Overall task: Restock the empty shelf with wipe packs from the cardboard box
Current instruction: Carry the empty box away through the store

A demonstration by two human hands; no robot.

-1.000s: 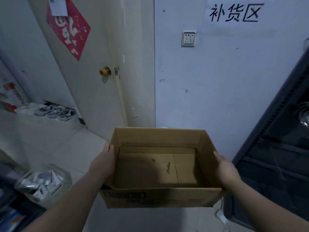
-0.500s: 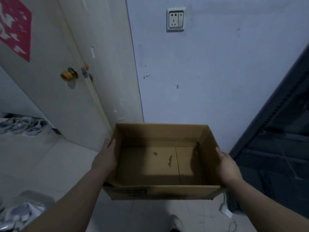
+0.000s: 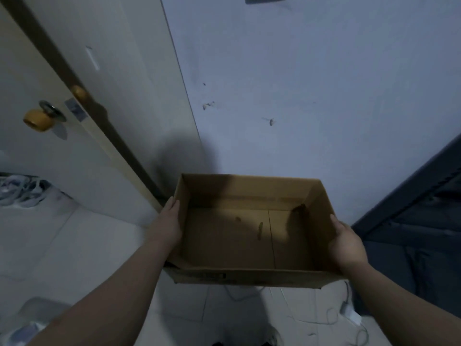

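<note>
A person holds a cardboard box [image 3: 249,188] in the air between both hands, above the tiled floor [image 3: 74,245] and near the corner where the door [image 3: 62,158] meets the pale wall [image 3: 299,96].

The box is plain brown, rectangular and open at the top, its long sides running left to right. Its inner bottom is bare cardboard, made of flaps that meet at a straight seam running front to back, right of the middle. Just left of that seam lie a small dark spot and a short streak. A dark blotch marks the far right inner corner, and shadow covers the far left part of the inside. The near outer wall carries a dark printed strip, too blurred to read.

The left hand [image 3: 167,226] lies flat on the box's left outer wall, fingers straight and together, pointing away from the person. The right hand [image 3: 346,243] presses its palm on the right outer wall. The part of it that shows lies straight along the upper edge, and the rest is hidden beneath it.

A yellowish door knob [image 3: 38,119] sits at left. A dark rack [image 3: 424,221] stands at right, with a white charger [image 3: 351,315] and its cable on the floor beside it.
</note>
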